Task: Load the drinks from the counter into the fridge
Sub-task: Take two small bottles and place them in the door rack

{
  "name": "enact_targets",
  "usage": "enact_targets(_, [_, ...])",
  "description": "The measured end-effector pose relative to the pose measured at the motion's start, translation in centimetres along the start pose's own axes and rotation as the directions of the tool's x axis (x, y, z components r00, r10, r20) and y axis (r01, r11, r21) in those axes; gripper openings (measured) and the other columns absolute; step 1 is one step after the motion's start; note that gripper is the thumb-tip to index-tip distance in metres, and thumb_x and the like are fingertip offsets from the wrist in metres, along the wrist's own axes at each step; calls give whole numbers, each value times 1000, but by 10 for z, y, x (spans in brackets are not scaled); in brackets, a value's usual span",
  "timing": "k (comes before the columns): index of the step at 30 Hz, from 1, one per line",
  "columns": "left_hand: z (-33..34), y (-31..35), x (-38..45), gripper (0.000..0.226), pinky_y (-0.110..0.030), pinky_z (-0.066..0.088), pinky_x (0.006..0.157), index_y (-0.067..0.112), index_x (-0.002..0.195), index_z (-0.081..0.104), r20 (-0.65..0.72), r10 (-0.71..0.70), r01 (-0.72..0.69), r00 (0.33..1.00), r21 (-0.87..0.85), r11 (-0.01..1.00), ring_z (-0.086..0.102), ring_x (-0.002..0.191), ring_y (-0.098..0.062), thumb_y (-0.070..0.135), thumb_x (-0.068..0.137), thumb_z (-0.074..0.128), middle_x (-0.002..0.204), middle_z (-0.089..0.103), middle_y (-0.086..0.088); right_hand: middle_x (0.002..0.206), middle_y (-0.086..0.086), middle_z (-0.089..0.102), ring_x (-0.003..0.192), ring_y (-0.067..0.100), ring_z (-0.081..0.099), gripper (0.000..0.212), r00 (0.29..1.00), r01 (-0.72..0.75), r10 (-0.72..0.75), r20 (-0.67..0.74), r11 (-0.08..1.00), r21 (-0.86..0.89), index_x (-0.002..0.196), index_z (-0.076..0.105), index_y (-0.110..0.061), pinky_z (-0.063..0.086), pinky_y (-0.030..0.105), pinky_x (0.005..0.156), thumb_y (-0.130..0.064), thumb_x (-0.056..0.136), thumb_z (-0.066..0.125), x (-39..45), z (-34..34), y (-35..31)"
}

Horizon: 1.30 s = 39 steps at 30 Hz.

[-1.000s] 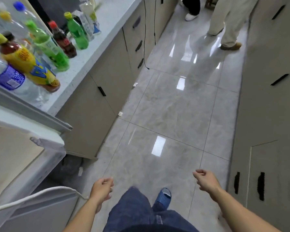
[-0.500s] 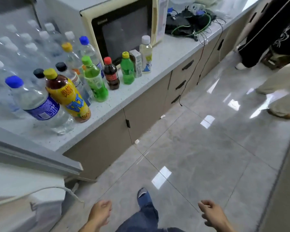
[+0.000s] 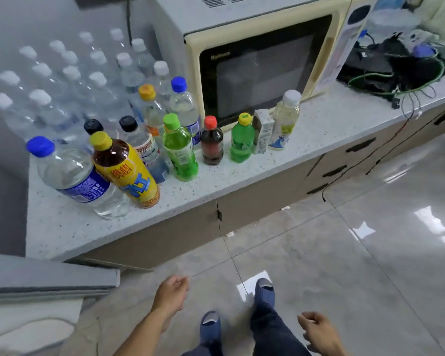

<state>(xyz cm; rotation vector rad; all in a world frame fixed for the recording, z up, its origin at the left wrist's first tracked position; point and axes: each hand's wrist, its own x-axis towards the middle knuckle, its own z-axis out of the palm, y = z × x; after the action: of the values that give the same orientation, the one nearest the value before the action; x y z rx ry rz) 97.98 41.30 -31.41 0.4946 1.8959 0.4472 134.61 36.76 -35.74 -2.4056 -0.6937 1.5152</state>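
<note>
Here, we stand facing the counter with both hands low and empty: our left hand hangs with fingers loosely curled, holding nothing, and our right hand is likewise relaxed and bare. The drinks sit up and ahead on the counter, in a row in front of the microwave. Nearest to the left hand are the water bottle and the tea bottle, at the counter's left front; both stand upright, long axis vertical, caps up, though the wide lens makes them lean. Right of them stand the green bottle, the cola and the small green bottle. We judge the left hand closer to the tea bottle. The fridge shows only as a grey edge left of the counter.
</note>
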Motion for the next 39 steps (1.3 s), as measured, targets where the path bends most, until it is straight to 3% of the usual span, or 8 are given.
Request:
enact_targets(8, [43,108,-15,32,-28,50,83,29,127,55,-160,253,-235,954,121,964,60,92,-4,34,96,61,102,64,15,85,4,67,74,20,64,21,907,402,-387,167,913,-69,111,64,-12,53,31,70,-24,94,66,45,-25,-183])
enact_targets(11, [55,171,-22,44,-23,48,76,20,135,54,-257,396,-394,882,59,917,62,87,-4,27,94,65,108,65,8,85,1,62,68,4,59,28,734,674,-667,130,738,-18,118,63,-12,46,8,61,-24,93,67,26,-27,-268])
enact_targets(15, [58,247,-31,54,-10,45,68,21,141,49,-387,639,-612,665,207,763,60,83,3,26,91,69,118,55,7,93,-3,60,71,5,60,36,480,874,-872,98,485,31,125,58,-23,48,12,63,-28,91,69,-9,-24,-365])
enact_targets(20, [42,314,-38,61,-23,53,72,11,142,47,-328,870,-726,369,483,490,64,81,-13,15,87,73,136,46,-5,118,0,52,79,2,54,52,153,981,-987,48,146,-127,135,53,-19,47,15,73,-20,87,72,-32,-18,-433])
enact_targets(23, [31,335,-32,67,-44,57,77,12,148,38,-256,871,-595,420,647,477,65,99,-27,24,90,69,149,37,-6,139,4,46,102,14,59,63,143,967,-980,135,109,-232,144,46,-22,53,27,83,-26,87,73,-34,-10,-453])
enact_targets(27, [26,341,-24,65,-44,55,73,16,151,29,-168,852,-502,496,745,439,63,105,-31,27,95,62,145,41,-5,135,6,53,108,24,60,55,215,926,-952,220,126,-357,142,46,-21,47,31,84,-33,92,67,-30,-3,-461])
enact_targets(33, [25,334,-26,27,-38,47,69,12,115,58,-246,870,-597,427,646,475,61,90,-31,21,92,68,112,56,-5,116,8,61,87,20,56,33,171,938,-967,188,102,-330,122,61,-13,38,24,74,-25,92,68,-28,-6,-454])
enact_targets(39, [25,312,-30,28,-28,39,72,9,113,62,-249,887,-655,390,602,457,58,92,-26,16,87,73,107,57,-5,108,11,67,90,23,60,36,60,959,-975,214,-4,-285,119,64,-9,50,32,78,-23,87,75,-28,-14,-438])
